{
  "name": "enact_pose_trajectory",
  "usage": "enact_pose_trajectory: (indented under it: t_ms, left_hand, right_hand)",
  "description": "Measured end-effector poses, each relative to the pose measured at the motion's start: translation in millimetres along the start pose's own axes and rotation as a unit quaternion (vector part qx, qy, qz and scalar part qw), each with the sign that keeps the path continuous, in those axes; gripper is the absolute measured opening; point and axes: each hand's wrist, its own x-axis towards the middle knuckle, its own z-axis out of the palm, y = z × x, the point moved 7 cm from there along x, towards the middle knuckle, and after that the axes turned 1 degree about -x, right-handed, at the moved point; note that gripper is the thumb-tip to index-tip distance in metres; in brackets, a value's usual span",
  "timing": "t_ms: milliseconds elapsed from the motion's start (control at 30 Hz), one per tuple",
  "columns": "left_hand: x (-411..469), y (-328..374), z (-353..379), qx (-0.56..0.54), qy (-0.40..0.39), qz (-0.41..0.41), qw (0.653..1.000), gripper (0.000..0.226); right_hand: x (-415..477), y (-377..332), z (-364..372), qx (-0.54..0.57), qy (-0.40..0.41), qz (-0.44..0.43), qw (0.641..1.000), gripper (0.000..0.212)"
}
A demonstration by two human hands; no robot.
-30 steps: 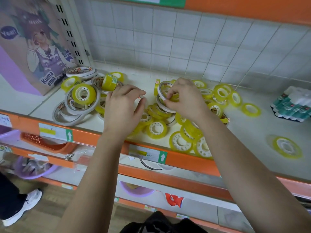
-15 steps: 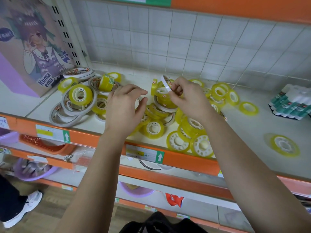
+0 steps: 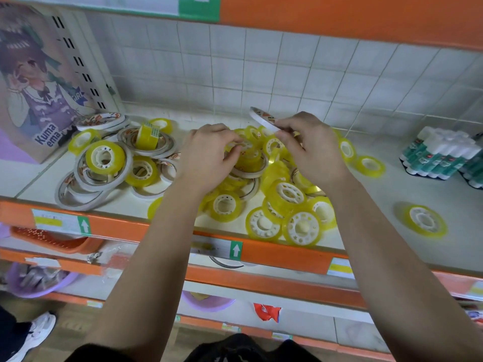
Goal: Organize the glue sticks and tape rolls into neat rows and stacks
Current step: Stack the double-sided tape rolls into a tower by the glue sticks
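While the head view looks down on a white shop shelf [image 3: 392,194] with an orange front edge, the right hand [image 3: 311,150] is raised over the middle of it. Its grip is closed to a pinch, thumb and fingertips nipping the near edge of a thin white ring of tape with a printed side [image 3: 261,118]. That ring is tilted and lifted clear above the heap. The left hand [image 3: 206,158] is just beside it and lower, fingers curled down into a loose pile of yellow transparent tape rolls with white plastic cores [image 3: 287,197]. Its fingertips touch a roll there, but I cannot tell whether its grip truly has hold of one. The pile sprawls from under both hands to the shelf's front edge, rolls overlapping and leaning on one another. To the left lies a jumble of wide flat white tape rings [image 3: 86,189], with more yellow rolls on top of them and one small yellow roll standing on its edge [image 3: 147,137]. Two single yellow rolls lie flat apart from the pile on the right, one near the back [image 3: 370,166] and one near the front [image 3: 424,220]. Farther right, well apart from the tape, white glue sticks with green labels [image 3: 439,155] lie bundled together. A purple cartoon-printed box [image 3: 39,95] stands at the shelf's left end, against a grey tiled back wall [image 3: 261,69].
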Motion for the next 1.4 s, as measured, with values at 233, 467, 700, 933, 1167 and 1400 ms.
enact_pose_trajectory:
  t_ms: [233,467,700,933,1167,1400]
  left_hand:
    - [17,0,27,0.067,-0.081,-0.003,0.994,0.029]
    - [19,1,27,0.067,-0.051,-0.01,0.996,0.03]
    - [28,47,10,-0.003,0.042,0.036,0.998,0.039]
    - [35,145,59,-0.084,0.006,0.105,0.991,0.036]
    - [35,266,121,-0.144,-0.003,0.142,0.979,0.031]
    - [40,364,183,-0.169,-0.006,0.155,0.973,0.035]
  right_hand:
    - [-11,17,-18,-0.038,0.039,0.013,0.998,0.019]
    - [-25,28,-29,-0.037,0.046,0.025,0.998,0.019]
    - [-47,44,-74,-0.041,0.096,0.046,0.993,0.018]
    - [-88,74,-150,-0.067,0.144,0.059,0.985,0.015]
    - [-149,125,-260,-0.132,0.217,0.083,0.964,0.014]
    - [-189,197,-363,-0.196,0.197,0.095,0.956,0.016]
